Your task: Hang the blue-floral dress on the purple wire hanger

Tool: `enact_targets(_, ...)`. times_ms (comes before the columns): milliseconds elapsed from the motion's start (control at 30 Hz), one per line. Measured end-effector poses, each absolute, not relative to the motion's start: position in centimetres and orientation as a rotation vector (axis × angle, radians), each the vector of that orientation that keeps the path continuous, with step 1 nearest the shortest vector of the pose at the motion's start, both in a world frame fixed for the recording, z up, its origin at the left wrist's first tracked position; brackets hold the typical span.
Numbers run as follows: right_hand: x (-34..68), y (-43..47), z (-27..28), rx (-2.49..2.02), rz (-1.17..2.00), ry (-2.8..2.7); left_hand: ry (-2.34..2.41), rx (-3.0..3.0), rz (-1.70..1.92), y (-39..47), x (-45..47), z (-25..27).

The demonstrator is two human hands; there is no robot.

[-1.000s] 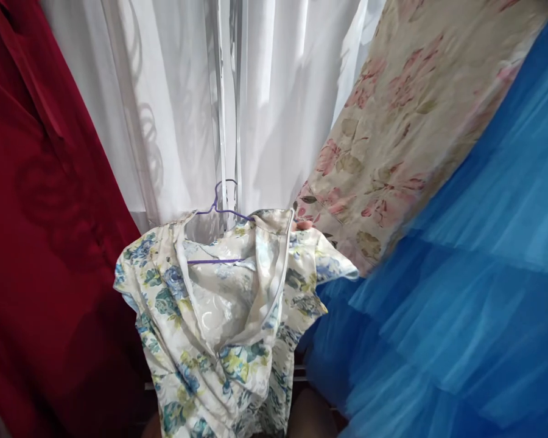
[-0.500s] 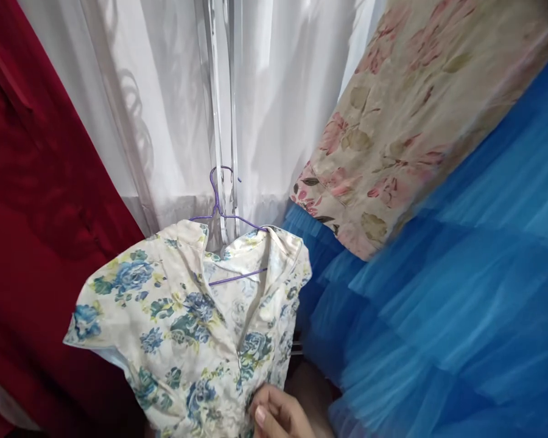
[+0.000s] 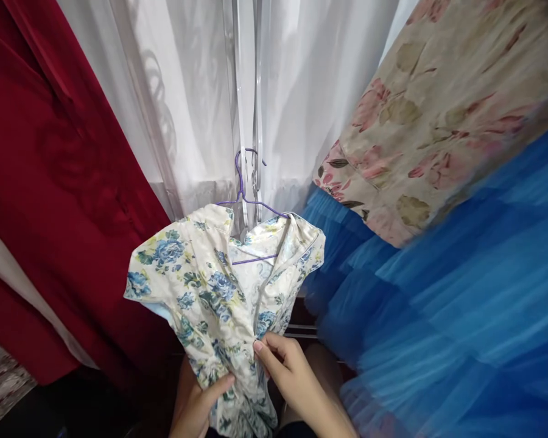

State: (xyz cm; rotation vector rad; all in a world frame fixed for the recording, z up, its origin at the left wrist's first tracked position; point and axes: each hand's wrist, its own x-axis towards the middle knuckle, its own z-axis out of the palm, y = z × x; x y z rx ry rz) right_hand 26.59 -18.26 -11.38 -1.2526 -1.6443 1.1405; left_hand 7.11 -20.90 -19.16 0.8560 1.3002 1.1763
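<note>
A white blouse (image 3: 210, 292) with blue flowers and short sleeves hangs on a purple wire hanger (image 3: 242, 193), its neckline open in a V. My right hand (image 3: 285, 362) pinches the front edge just below the V, thumb and fingers closed on the cloth. Lower down, my left hand (image 3: 203, 398) grips the left side of the garment, the thumb lying over the front and the other fingers hidden behind the fabric. Through the neck opening shows the hanger's bottom bar.
White curtains (image 3: 187, 109) and metal poles (image 3: 249, 91) stand behind the hanger. A red cloth (image 3: 73, 182) hangs at left. On the right are a beige cloth with pink flowers (image 3: 415, 134) and blue ruffled tulle (image 3: 438, 304).
My left hand has come into view holding the blouse's side. My right hand has risen along the front and pinches its edge. The view has shifted, so the background appears further right.
</note>
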Motion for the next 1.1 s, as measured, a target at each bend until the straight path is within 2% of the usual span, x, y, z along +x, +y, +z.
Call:
enact_targets(133,27.6,-19.2,-11.4,-1.262,1.222,-1.508,1.555,0.879,1.628,-19.6,8.1,-20.3)
enact_targets(233,27.2,-19.9,-12.1,-1.215,1.264,-1.402,1.644,1.222,1.869,-19.8,10.1,-20.4)
enact_targets(367,25.8,-20.0,-13.0,-1.104,1.328,-1.376,1.378,1.559,1.578,-19.9,12.8,-20.1)
enact_targets(500,25.9,-18.3,-11.5,-1.083,1.352,-1.355,1.259,1.742,1.49,-18.6,13.1,-18.9)
enact_targets(600,26.7,-15.4,-7.5,-1.078,1.326,-1.336,1.235,1.863,1.332,-18.2,12.3,-17.3)
enact_targets(800,26.3,-8.7,3.9,-0.932,1.191,-1.366,1.291,2.119,0.97,-19.4,10.8,-14.2)
enact_targets(933,25.8,-7.5,7.1,-0.87,1.035,-1.368,1.254,2.247,0.783,-18.3,10.4,-12.7)
enact_targets(1033,25.6,-8.8,6.4,-0.865,0.91,-1.397,1.12,2.234,0.959,-15.6,10.1,-9.3)
enact_targets(1100,25.5,-10.0,5.5,-0.862,0.873,-1.425,1.097,2.116,1.318,-13.5,9.8,-5.5)
